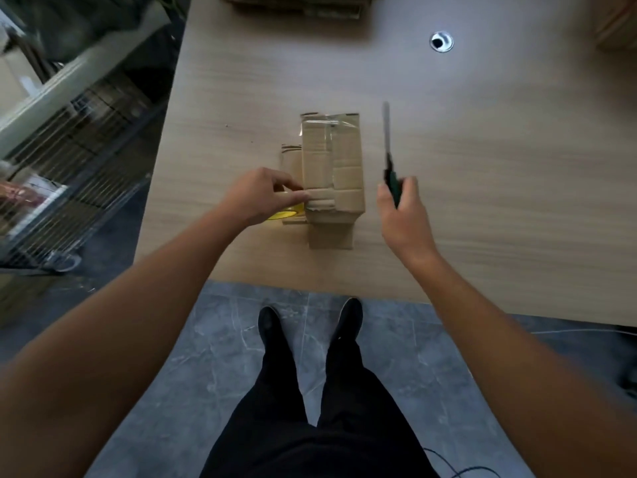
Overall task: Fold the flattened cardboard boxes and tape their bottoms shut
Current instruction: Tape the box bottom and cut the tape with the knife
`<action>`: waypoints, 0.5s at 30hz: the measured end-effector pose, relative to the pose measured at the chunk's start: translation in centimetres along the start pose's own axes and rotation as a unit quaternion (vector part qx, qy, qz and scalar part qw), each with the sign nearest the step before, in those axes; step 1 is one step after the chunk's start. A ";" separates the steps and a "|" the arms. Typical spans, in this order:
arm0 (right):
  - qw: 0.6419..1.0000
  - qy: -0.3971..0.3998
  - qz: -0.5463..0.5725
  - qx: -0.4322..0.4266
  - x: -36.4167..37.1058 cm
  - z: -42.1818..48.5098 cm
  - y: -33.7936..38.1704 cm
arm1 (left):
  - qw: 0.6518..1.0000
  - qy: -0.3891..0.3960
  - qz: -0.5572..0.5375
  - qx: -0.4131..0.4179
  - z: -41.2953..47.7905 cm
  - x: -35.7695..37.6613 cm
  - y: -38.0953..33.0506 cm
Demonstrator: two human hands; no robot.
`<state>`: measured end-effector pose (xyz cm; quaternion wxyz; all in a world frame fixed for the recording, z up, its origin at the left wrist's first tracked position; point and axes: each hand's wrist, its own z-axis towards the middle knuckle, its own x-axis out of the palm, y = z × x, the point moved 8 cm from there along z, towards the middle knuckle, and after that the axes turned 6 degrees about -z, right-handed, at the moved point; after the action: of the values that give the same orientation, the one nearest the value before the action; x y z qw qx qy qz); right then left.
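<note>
A small folded cardboard box stands on the wooden table, its flaps up, with clear tape running along its top. My left hand pinches the tape at the box's near left corner. A yellow-cored tape roll peeks out beneath that hand, mostly hidden. My right hand grips the dark green handle of a knife, whose blade points away from me, just right of the box and apart from it.
A stack of flattened cardboard lies at the table's far edge. A round cable grommet sits at the far right. A wire cart stands left of the table. My legs and shoes are below the near edge.
</note>
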<state>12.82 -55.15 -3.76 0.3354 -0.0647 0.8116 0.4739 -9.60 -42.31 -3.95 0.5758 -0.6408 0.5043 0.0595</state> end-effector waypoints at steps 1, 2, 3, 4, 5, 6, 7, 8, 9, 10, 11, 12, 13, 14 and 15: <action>0.997 0.012 -0.040 -0.060 0.3 -1.2 2.8 | 1.000 -0.003 0.001 0.002 -0.1 0.0 0.0; 0.990 0.031 -0.082 -0.106 1.1 -2.3 5.1 | 1.000 -0.004 -0.001 0.005 -0.1 0.0 -0.1; 0.981 0.053 -0.126 -0.136 2.4 -2.9 6.4 | 1.000 -0.008 -0.004 0.011 -0.2 0.1 -0.2; 0.971 0.078 -0.171 -0.148 3.9 -3.4 7.1 | 1.000 -0.014 -0.004 0.017 -0.2 0.0 -0.3; 0.962 0.103 -0.208 -0.141 5.3 -3.5 7.0 | 1.000 -0.019 -0.002 0.022 -0.4 -0.1 -0.2; 0.956 0.121 -0.236 -0.126 6.3 -3.8 6.9 | 1.000 -0.013 -0.011 0.025 -0.7 -0.3 -0.1; 0.951 0.132 -0.256 -0.113 6.9 -3.9 6.4 | 0.999 0.004 -0.032 0.028 -1.1 -0.6 0.0; 0.946 0.139 -0.272 -0.108 7.3 -4.1 6.1 | 0.997 0.027 -0.057 0.034 -1.7 -0.9 0.1; 0.944 0.145 -0.279 -0.103 7.5 -4.3 5.9 | 0.995 0.051 -0.074 0.041 -2.3 -1.2 0.3; 0.943 0.151 -0.279 -0.100 7.6 -4.5 5.8 | 0.994 0.068 -0.076 0.045 -3.0 -1.4 0.6; 0.944 0.154 -0.274 -0.097 7.6 -4.6 5.9 | 0.994 0.076 -0.057 0.045 -3.4 -1.6 1.0; 0.946 0.161 -0.267 -0.092 7.6 -4.7 6.1 | 0.996 0.072 -0.025 0.039 -3.5 -1.7 1.4; 0.945 0.171 -0.263 -0.087 7.7 -4.7 6.2 | 0.998 0.058 0.018 0.030 -3.5 -1.9 1.9; 0.943 0.183 -0.265 -0.082 7.8 -4.6 6.3 | 0.997 0.043 0.058 0.019 -3.2 -2.1 2.3; 0.940 0.196 -0.268 -0.078 8.0 -4.6 6.3 | 0.996 0.034 0.076 0.009 -2.7 -2.1 2.7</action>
<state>1.79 -53.78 -2.45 0.2781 -0.3976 0.7745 0.4058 -13.91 -42.80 -3.44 0.5581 -0.5970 0.5712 0.0767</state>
